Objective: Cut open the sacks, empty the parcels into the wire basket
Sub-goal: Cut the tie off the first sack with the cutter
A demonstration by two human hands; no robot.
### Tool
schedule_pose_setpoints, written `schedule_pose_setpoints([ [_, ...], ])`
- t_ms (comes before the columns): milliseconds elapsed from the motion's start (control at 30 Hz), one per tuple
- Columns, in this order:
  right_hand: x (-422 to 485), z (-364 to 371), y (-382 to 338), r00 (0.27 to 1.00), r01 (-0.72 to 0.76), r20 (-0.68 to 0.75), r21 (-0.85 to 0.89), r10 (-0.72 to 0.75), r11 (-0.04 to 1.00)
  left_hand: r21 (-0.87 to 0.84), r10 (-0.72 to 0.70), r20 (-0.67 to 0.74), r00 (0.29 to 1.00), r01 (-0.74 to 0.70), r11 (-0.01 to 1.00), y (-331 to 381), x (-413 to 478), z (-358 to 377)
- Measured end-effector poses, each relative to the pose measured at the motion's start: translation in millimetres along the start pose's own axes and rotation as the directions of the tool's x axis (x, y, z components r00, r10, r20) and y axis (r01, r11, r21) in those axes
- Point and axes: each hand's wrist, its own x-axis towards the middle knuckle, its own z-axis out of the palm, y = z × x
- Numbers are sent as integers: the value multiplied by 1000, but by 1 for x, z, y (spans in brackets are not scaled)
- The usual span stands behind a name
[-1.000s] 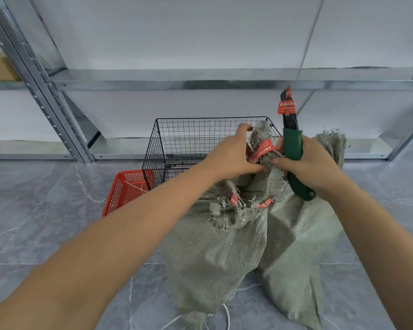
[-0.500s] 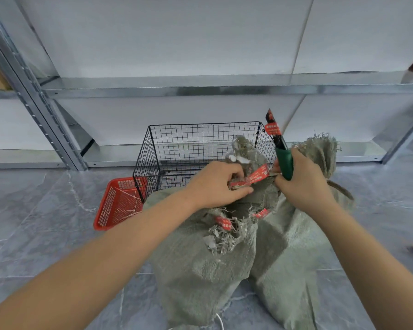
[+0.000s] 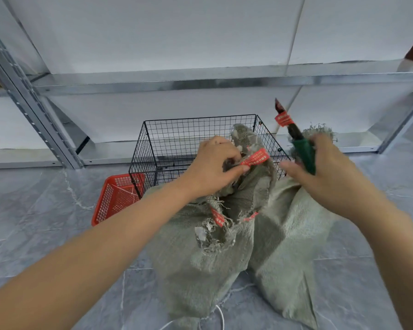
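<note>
Two grey-green woven sacks stand on the floor: a near sack (image 3: 196, 258) and one to its right (image 3: 289, 246). My left hand (image 3: 212, 172) pinches the near sack's bunched neck and a red tie strip (image 3: 255, 158). More red strips (image 3: 218, 216) hang at its frayed mouth. My right hand (image 3: 320, 175) grips a green-handled knife (image 3: 304, 153), blade pointing up and away, a little right of the strip. The black wire basket (image 3: 177, 139) stands just behind the sacks and looks empty. No parcels show.
A red plastic basket (image 3: 115, 198) lies tilted on the floor left of the wire basket. Galvanised metal shelving (image 3: 200, 79) runs across the back with a slanted upright (image 3: 34, 115) at left. Grey tiled floor (image 3: 34, 222) surrounds the sacks.
My right hand with the knife has pulled away to the right from the red strip. My left hand still holds the sack's neck, which now hangs looser.
</note>
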Motion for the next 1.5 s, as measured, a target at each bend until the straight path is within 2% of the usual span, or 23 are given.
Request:
schedule_pose_setpoints([
  [67, -23, -15, -9, 998, 32, 54, 36, -34, 999, -43, -33, 11, 999, 33, 999, -2, 2, 0],
  [167, -45, -17, -18, 955, 29, 295, 4, -29, 1000, -75, -88, 78, 993, 94, 993, -4, 2, -1],
  [267, -47, -2, -14, 910, 14, 411, -159, 53, 987, -79, -90, 111, 990, 99, 992, -4, 3, -1],
  [367, -40, 8, -11, 930, 56, 357, -367, 85, 929, -88, -100, 119, 988, 111, 990, -3, 2, -3],
  [433, -34, 13, -12, 938, 69, 336, -426, 87, 902, -86, -80, 108, 991, 90, 992, -3, 1, -3],
  [633, -19, 23, -15, 951, 64, 303, -398, 65, 915, -133, -98, 144, 985, 117, 984, -5, -3, -4],
  [733, -15, 25, -14, 955, 91, 295, -378, 27, 921, -91, -94, 144, 985, 108, 990, -5, -5, -7],
  [833, -12, 25, -10, 951, 112, 308, -309, -11, 944, 34, -83, 30, 996, 82, 996, -3, -8, -4],
  [900, -10, 25, -6, 950, 129, 310, -263, -43, 956, 29, -88, -105, 991, 92, 995, 0, -10, -5],
  [967, -9, 24, 1, 948, 151, 309, -226, -77, 962, 44, 17, -195, 981, -9, 999, 1, -9, -8],
  [1033, -7, 25, 8, 947, 174, 302, -183, -113, 968, 74, 137, -205, 969, -124, 990, -1, -5, -11],
  [1100, -4, 26, 15, 945, 183, 294, -117, -142, 976, 41, 159, -178, 971, -154, 987, -1, -1, -12],
  [1300, -4, 36, 30, 963, 148, 228, -14, -141, 989, -120, 86, -74, 994, -94, 988, 5, 7, -17],
  [1400, -4, 39, 32, 972, 144, 191, -4, -141, 990, -205, -15, 44, 999, 23, 978, -2, 10, -15],
  [1500, -9, 48, 34, 983, 123, 125, 78, -132, 989, -354, -78, 185, 980, 140, 925, -10, 11, -8],
])
